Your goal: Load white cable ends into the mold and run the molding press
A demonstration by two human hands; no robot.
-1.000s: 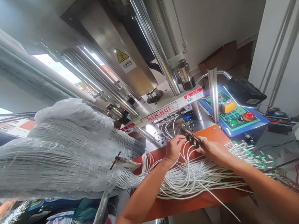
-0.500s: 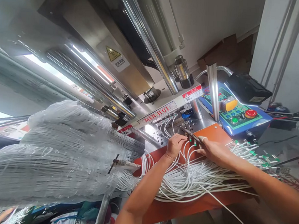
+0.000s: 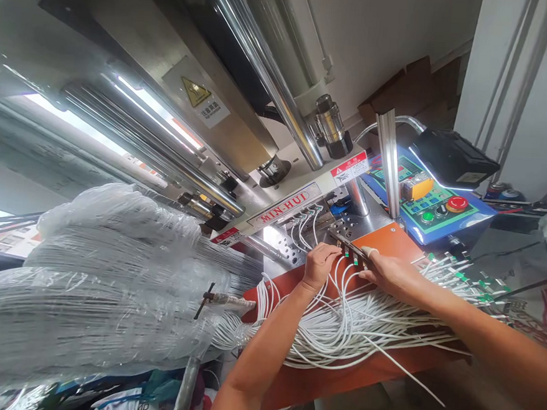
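My right hand [image 3: 383, 274] grips one end of a narrow dark metal bar [image 3: 349, 244], thumb on top. White cables [image 3: 345, 282] with small green-marked connectors [image 3: 356, 259] hang in a row along this bar. At its other end my left hand [image 3: 320, 263] is closed, thumb and fingers pinched at a white cable by the bar; the fingers partly hide the tip. Beneath both hands a thick bundle of white cables [image 3: 362, 336] lies across the orange table surface [image 3: 383, 239]. Further in, several cables [image 3: 303, 232] sit in the press of a machine marked MIN-HUI [image 3: 286, 207].
A control panel [image 3: 435, 204] with a red stop button [image 3: 457, 204] stands at right, beside an upright metal post [image 3: 389, 163]. Plastic-wrapped cable bundles [image 3: 108, 293] fill the left. A clamp [image 3: 220, 299] sits at the table's left edge. Chrome columns [image 3: 273, 80] rise above the press.
The view has shifted slightly. Both hands stay at the bar in nearly the same pose, with no clear change in what they hold.
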